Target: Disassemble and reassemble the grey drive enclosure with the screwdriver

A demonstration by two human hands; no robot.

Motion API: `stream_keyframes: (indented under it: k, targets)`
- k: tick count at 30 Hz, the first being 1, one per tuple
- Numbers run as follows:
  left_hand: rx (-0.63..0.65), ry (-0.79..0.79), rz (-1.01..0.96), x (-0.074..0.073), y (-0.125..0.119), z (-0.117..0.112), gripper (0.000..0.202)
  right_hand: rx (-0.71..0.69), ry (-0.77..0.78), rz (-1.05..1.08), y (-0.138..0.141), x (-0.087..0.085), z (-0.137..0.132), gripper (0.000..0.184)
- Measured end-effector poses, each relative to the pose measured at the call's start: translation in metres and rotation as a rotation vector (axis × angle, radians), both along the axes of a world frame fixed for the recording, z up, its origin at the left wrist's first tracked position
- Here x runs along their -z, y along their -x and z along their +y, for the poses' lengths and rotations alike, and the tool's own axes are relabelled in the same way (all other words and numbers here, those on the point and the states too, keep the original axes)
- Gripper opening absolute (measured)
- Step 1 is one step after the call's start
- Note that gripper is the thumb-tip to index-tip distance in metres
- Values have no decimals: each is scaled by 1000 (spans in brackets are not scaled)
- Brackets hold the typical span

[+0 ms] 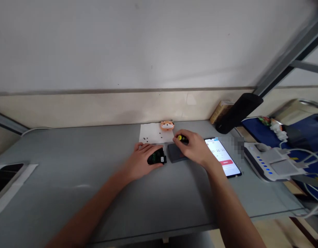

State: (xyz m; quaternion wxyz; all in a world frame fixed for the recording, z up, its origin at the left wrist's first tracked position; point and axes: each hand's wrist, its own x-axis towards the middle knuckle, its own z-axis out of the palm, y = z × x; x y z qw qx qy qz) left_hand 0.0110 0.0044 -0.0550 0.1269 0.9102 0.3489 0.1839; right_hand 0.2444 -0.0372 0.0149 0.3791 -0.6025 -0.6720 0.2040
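My left hand [142,159] rests on the grey table [71,179] with its fingers curled around a small black device [157,157] that shows a green board inside. My right hand [196,148] is closed on a small yellow-and-black tool [181,138], held just above a dark grey flat box [176,154]. Behind the hands lies a white paper sheet [153,133] with several tiny black screws [146,140] on it.
A small orange animal-shaped figure [167,125] sits at the paper's far edge. A phone [224,157] with a lit timer screen lies right of my right hand. A black lamp head [238,112], a white charger with blue lights [265,163] and cables crowd the right. Another dark screen [5,175] lies far left.
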Motion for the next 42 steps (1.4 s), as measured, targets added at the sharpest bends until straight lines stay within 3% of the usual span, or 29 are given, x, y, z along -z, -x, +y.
stream_keyframes:
  k: [3,7,13,16,19,24,27,29,32,36,42]
  targets:
    - [-20,-7,-41,-2,-3,-1,53,-4,45,-150,-3,6,2,12]
    - [-1,-29,-106,-9,-4,-3,49,-30,163,-224,-9,14,3,29]
    - [128,-141,-116,-24,-2,-17,44,-20,225,-186,-14,15,5,35]
    - [285,-198,-44,-16,-2,-29,44,-24,241,-192,-13,14,7,31]
    - [354,-239,34,-4,-5,-35,44,-13,258,-206,-11,15,9,27]
    - [287,-266,11,-6,-11,-33,61,-5,243,-257,-7,14,10,25]
    - [213,-324,-62,-17,-9,-30,46,-1,275,-314,-5,13,9,25]
    - [59,-383,-130,-21,-3,-23,28,9,278,-352,-4,12,9,26]
    - [-200,-434,-199,-17,11,-4,22,5,268,-367,-2,15,10,23]
    - [-248,-230,-220,-4,26,18,21,3,264,-361,2,18,12,21]
    - [-272,-59,-159,-3,31,23,21,-9,230,-366,3,19,12,19]
